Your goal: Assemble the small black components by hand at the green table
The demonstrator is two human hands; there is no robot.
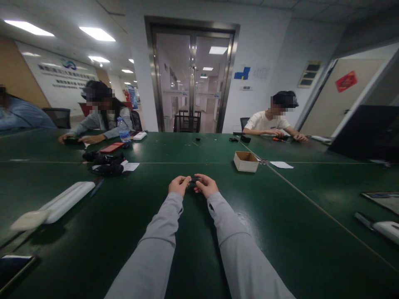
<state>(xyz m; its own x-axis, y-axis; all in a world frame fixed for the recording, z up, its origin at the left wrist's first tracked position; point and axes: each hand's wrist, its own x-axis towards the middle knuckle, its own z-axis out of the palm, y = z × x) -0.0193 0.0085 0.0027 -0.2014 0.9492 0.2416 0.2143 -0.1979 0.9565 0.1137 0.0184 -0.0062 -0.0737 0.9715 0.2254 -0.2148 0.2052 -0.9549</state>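
Both my arms stretch forward over the dark green table [199, 232]. Between my hands is a small black object [195, 179], too small to name its kind. My left hand [179, 185] pinches its left end with thumb and finger, where a lighter bit shows. On the other end, my right hand [206, 186] is closed around it with thumb and fingers. The hands are close together, slightly above or at the tabletop; I cannot tell which. Part of the object is hidden by the fingers.
An open cardboard box [246, 162] stands ahead to the right, near white paper [281, 165]. Ahead left lie black cables [109, 162], a red phone [112, 147] and a water bottle [124, 131]. A white power strip [67, 201] lies left. Other people sit across the table.
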